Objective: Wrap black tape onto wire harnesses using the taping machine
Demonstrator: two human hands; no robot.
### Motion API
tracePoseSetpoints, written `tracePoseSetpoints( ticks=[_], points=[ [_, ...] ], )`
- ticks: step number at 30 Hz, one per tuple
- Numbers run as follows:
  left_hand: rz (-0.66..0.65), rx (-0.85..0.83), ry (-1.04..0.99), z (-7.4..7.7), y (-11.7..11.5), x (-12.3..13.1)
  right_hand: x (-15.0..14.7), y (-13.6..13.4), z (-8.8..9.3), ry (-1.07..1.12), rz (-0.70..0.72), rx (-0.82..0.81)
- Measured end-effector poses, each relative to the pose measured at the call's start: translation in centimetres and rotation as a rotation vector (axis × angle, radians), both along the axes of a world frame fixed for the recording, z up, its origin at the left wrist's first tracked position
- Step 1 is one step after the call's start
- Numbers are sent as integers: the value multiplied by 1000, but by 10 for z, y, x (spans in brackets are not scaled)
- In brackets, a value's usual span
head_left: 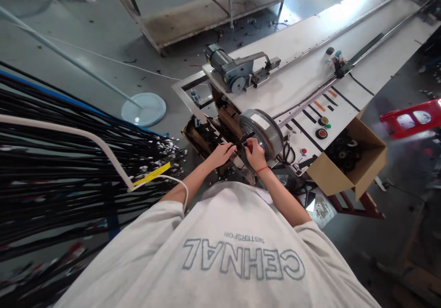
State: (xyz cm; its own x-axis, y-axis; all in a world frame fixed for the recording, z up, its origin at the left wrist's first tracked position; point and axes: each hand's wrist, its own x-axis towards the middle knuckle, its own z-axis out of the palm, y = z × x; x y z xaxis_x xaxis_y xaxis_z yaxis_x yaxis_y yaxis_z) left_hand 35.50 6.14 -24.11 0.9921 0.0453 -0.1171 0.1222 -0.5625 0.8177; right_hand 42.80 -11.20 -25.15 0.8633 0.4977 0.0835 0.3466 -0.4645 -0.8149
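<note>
Both hands work close together at the near side of a large grey drum [269,137], which has a white label on top. My right hand [255,155], with a red band at the wrist, is closed in a pinch on a thin black cable-like piece [244,139] beside the drum. My left hand [223,154] is just left of it, fingers drawn together toward the same spot. What its fingertips hold is too small and dark to make out. A long black cable [300,103] runs from the far side of the drum along the white bench [285,94].
Bundled black cables [69,152] with white ends hang at my left, near a pale bent tube [69,128]. A motor unit [229,69] sits on the bench. Tape rolls [321,133], scissors [286,154] and an open cardboard box [368,165] are at the right.
</note>
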Motion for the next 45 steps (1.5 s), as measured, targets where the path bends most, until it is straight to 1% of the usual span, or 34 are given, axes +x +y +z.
tracePoseSetpoints(
  ticks=[2,4,7,9,12,14,15,17,19,20,21,22,23,24,25,26,27,28,29,31,33,36,40,42,45],
  points=[
    [-39,42,14,-7,-1,0,3,0,4,-2,28,-25],
    [-60,83,10,-14,-2,0,8,2,10,-48,87,-29],
    [-58,102,-4,-19,-5,1,13,2,20,-106,141,-60],
    [-65,133,4,-17,-7,0,14,1,24,-168,177,-113],
    [-57,280,15,-8,-15,-2,14,3,27,-294,261,-187],
    [-27,346,2,-3,-21,-4,10,9,29,-336,283,-233],
    [-13,335,-6,-2,-22,-5,6,13,31,-345,282,-250],
    [9,227,-11,-7,-22,-8,-4,16,37,-363,315,-238],
    [11,74,32,-22,-18,-14,-11,4,42,-388,362,-170],
    [0,11,84,-33,-15,-19,-12,-9,44,-390,331,-140],
    [-7,-34,148,-44,-12,-25,-9,-27,45,-373,240,-133],
    [-7,-64,212,-56,-8,-32,-2,-49,45,-325,44,-162],
    [14,-86,255,-67,-5,-40,8,-73,43,-246,-236,-227],
    [42,-102,275,-77,-3,-48,20,-98,39,-117,-551,-342],
    [78,-114,269,-84,-1,-57,33,-123,34,44,-816,-475],
    [110,-124,246,-88,1,-65,47,-144,28,118,-919,-527],
    [131,-132,221,-89,3,-74,58,-162,21,188,-976,-564],
    [146,-136,200,-87,4,-81,67,-176,14,255,-1003,-593],
    [161,-139,188,-82,6,-88,73,-186,7,299,-1002,-607],
    [209,-140,168,-69,8,-98,77,-195,-7,364,-1013,-643],
    [265,-136,149,-56,10,-104,76,-196,-19,382,-1042,-634],
    [311,-137,140,-44,11,-105,74,-195,-29,378,-1126,-521],
    [246,-128,158,-43,10,-106,76,-195,-37,367,-1251,-428],
    [219,-123,157,-44,10,-106,76,-194,-38,360,-1269,-394],
    [221,-111,144,-42,8,-106,76,-193,-39,357,-1279,-356]
  ],
)
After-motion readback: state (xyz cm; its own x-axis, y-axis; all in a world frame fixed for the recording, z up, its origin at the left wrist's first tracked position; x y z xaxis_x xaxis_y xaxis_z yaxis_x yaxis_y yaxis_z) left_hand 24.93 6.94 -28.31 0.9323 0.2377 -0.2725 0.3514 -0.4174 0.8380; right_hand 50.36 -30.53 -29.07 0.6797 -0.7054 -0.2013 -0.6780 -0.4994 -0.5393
